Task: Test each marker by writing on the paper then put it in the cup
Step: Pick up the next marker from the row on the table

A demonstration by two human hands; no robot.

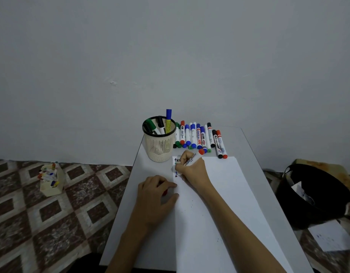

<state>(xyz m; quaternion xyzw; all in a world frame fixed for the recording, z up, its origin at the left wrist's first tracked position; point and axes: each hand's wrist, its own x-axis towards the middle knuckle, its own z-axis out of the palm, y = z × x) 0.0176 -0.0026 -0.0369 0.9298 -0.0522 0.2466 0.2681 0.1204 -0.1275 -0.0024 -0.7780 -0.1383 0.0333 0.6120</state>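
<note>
My right hand (191, 170) grips a red-ended marker (193, 157), its tip down at the top left corner of the white paper (219, 203), beside written marks. My left hand (156, 194) lies at the paper's left edge with fingers curled around a small red cap (165, 192). A beige mesh cup (160, 142) stands behind the paper and holds several markers. A row of loose markers (199, 137) in red, blue, green and black lies right of the cup.
The grey table (130, 213) is narrow, with a wall right behind it. On the patterned floor, a beige box of markers (51, 177) sits at left. A black bin (316, 196) and a loose sheet (331, 237) are at right.
</note>
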